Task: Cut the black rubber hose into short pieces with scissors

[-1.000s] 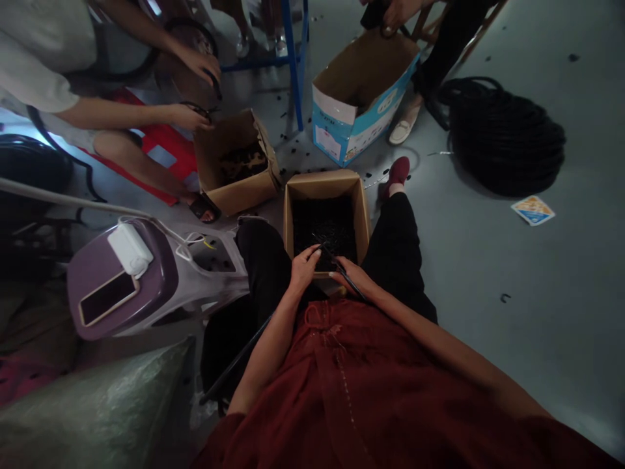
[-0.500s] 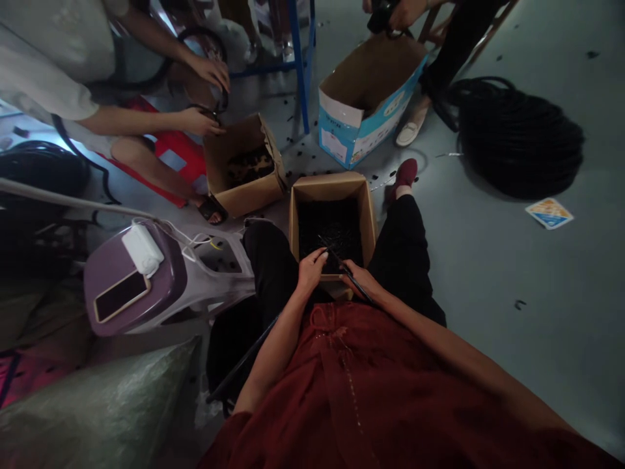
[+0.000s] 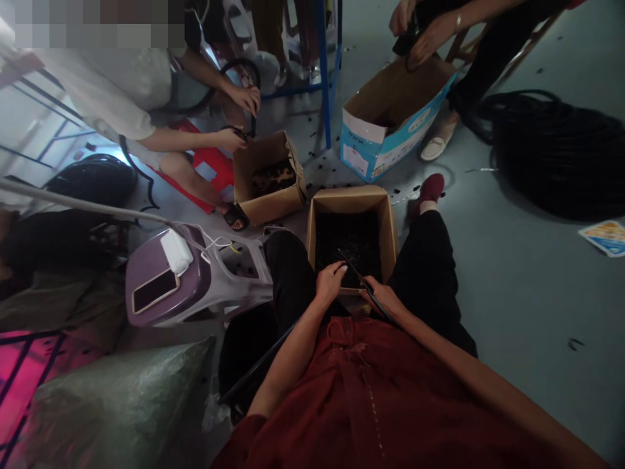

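Between my knees stands an open cardboard box (image 3: 393, 244) with many thin black pieces inside. My left hand (image 3: 332, 280) is closed over the box's near left part, its fingers pinched on something dark and thin that I cannot make out. My right hand (image 3: 384, 296) is wrapped round a dark long-handled tool (image 3: 374, 296), whose narrow tip points up and left over the box, close to my left fingertips. A thin black strand (image 3: 263, 355) runs beside my left forearm.
A smaller cardboard box (image 3: 273, 207) and a blue-white carton (image 3: 359, 156) stand ahead, each below another person's hands. At left is a purple stool (image 3: 200, 286) with a phone (image 3: 155, 291). Black tubing coils (image 3: 556, 153) lie right. A plastic sack (image 3: 117, 397) is lower left.
The whole view has shifted, so the surroundings appear further right and slightly lower. My hands keep nearly the same pose over the box.
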Available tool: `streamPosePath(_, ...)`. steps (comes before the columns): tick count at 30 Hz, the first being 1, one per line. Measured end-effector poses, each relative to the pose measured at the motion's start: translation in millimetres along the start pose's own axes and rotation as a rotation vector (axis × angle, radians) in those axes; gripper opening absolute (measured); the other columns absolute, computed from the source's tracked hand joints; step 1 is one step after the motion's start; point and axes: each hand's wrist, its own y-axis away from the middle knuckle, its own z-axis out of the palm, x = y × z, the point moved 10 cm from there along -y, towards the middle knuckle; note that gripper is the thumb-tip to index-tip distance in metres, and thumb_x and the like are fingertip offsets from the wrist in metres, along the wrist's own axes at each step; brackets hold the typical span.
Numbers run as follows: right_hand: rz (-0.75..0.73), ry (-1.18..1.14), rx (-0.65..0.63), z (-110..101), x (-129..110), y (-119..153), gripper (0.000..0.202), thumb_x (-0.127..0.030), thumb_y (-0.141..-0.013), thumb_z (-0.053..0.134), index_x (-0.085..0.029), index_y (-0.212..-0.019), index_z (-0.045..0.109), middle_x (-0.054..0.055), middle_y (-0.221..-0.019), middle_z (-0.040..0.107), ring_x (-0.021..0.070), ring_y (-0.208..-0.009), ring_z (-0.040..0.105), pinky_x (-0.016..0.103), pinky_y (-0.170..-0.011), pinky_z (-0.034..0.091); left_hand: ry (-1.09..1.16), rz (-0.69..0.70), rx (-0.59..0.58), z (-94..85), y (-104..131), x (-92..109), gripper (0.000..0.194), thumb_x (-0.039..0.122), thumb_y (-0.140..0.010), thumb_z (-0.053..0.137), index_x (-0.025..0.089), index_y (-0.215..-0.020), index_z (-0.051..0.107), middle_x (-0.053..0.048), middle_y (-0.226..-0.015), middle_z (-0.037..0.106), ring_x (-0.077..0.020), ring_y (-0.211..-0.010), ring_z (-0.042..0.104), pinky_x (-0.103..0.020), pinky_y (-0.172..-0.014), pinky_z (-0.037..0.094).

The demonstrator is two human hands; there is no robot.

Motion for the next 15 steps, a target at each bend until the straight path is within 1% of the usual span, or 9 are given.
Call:
streamPosePath(8, 0.037, -0.015, 0.023, -1.5, 4.6, -0.1, 0.017, -0.027, -0.083, 0.053, -0.025, -0.099, 0.058, 0.002, -0.074, 0.067, 0.0187, -0.067, 0.065, 0.023, -0.060, 0.039, -0.024, 0.003, 0.016, -0.8, 0.5, -2.4, 0.030, 0.029, -0.085, 0.055, 0.018, -0.108, 0.070, -0.007, -0.104, 0.071, -0.0196, -0.093, 0.065, -0.035, -0.091, 0.048)
streamPosePath(11, 0.052, -0.005, 0.034, -3.8, 4.8, 0.2, 0.016, -0.027, -0.082, 0.054, -0.025, -0.098, 0.059, 0.003, -0.075, 0.068, 0.0189, -0.069, 0.065, 0.023, -0.059, 0.038, -0.032, -0.005, 0.003, 0.7, 0.9, -3.0, 0.031, 0.030, -0.085, 0.054, 0.018, -0.110, 0.069, -0.007, -0.106, 0.071, -0.0187, -0.094, 0.065, -0.033, -0.092, 0.048)
streamPosePath(15, 0.061, 0.025, 0.020, -2.7, 5.0, -0.5, 0.017, -0.028, -0.084, 0.050, -0.024, -0.097, 0.058, 0.003, -0.075, 0.067, 0.0185, -0.069, 0.065, 0.023, -0.061, 0.038, -0.063, -0.033, -0.016, 2.4, 2.8, -3.0, 0.032, 0.030, -0.086, 0.053, 0.018, -0.112, 0.068, -0.006, -0.108, 0.070, -0.0167, -0.095, 0.064, -0.030, -0.093, 0.047)
